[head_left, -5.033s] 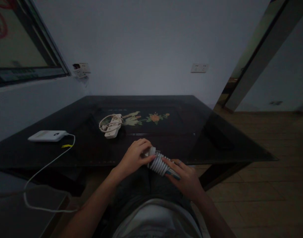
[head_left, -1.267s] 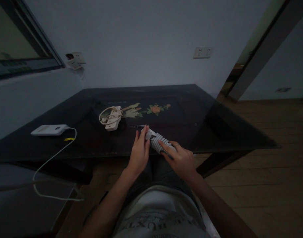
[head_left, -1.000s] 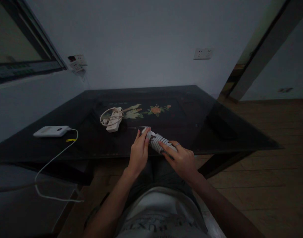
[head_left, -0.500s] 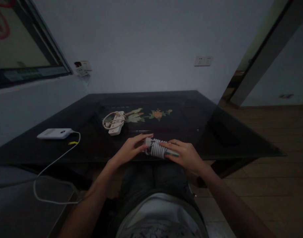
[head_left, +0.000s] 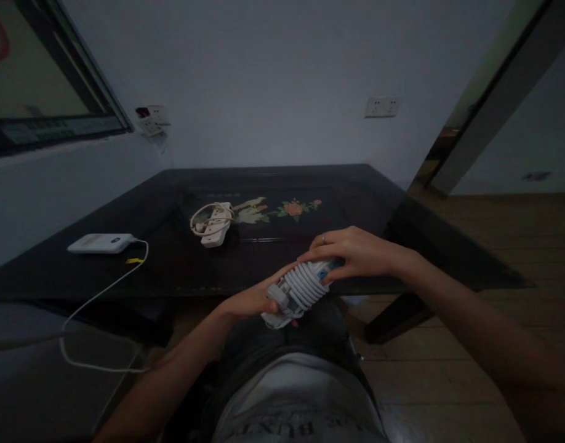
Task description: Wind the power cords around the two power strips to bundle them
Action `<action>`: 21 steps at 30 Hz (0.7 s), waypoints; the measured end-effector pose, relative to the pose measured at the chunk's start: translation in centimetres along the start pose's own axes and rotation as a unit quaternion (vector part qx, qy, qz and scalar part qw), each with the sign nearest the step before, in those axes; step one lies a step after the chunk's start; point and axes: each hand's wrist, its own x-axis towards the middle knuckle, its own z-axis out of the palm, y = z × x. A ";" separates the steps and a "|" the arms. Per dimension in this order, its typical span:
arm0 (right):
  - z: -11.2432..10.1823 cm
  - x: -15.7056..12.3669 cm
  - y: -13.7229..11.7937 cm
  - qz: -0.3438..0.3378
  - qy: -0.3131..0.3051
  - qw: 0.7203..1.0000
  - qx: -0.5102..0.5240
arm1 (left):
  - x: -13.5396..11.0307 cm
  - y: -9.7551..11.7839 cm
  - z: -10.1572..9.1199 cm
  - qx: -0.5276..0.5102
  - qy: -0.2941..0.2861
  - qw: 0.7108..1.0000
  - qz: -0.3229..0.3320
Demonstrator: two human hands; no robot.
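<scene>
Your left hand cups the near end of the cord-wound power strip, fingers curled around it. Your right hand grips the far end from above. You hold the strip over your lap, just short of the table edge, its long axis rising from lower left to upper right. Half a second ago it lay nearly level; its left end has since dropped.

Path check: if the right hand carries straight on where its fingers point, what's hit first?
The white cord-wrapped power strip; the right hand grips its coils. Beyond that, probably the left hand.
</scene>
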 end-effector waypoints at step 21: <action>9.2 0.0 -9.5 0.011 0.487 0.872 0.037 | 0.5 0.8 7.9 0.121 0.376 0.896 0.203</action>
